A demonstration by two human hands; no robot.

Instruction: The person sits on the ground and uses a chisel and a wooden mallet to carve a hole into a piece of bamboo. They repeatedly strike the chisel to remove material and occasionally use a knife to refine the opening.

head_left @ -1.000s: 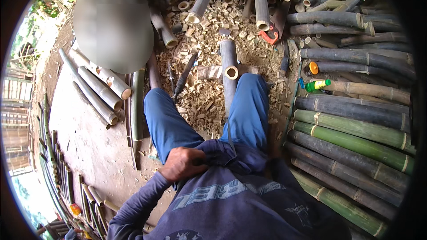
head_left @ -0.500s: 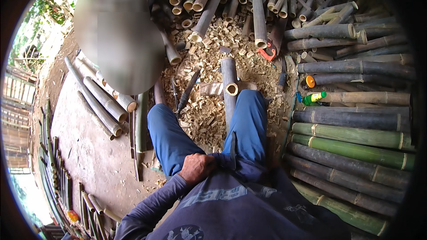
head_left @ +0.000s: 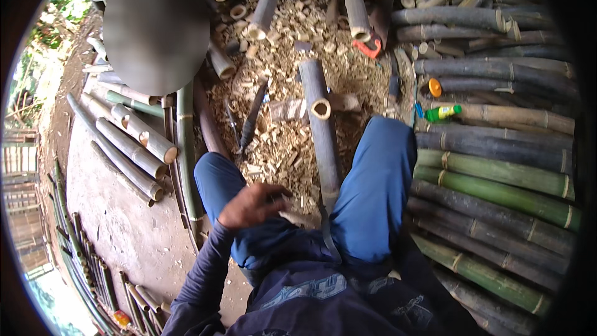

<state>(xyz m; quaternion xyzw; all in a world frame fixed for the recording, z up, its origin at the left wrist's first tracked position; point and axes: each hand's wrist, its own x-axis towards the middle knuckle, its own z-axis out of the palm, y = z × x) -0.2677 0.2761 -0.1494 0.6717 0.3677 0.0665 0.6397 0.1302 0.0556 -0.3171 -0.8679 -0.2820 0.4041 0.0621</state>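
Observation:
My left hand (head_left: 254, 204) is raised above my left thigh, its fingers stretched out and slightly smeared by motion, and it holds nothing. Between my knees lies a dark bamboo pole (head_left: 326, 149), its far part resting across a pale split block (head_left: 289, 110). A round hole with a light rim shows in the pole's upper side. My right hand is out of view; only the dark right sleeve (head_left: 429, 274) shows beside my body. On the wood chips left of the pole lies a long, narrow tool with a dark handle (head_left: 249, 130).
Wood chips (head_left: 286, 155) cover the ground ahead. A saw with an orange handle (head_left: 368, 46) lies near the far poles. Bamboo poles (head_left: 497, 171) are stacked to my right, with a green bottle (head_left: 444, 112) on them. More cut poles (head_left: 134, 149) lie at left.
My left hand has lifted off my lap, moving forward and left, and its fingers have opened. My right knee has swung outward, showing more of the bamboo pole. The view has shifted.

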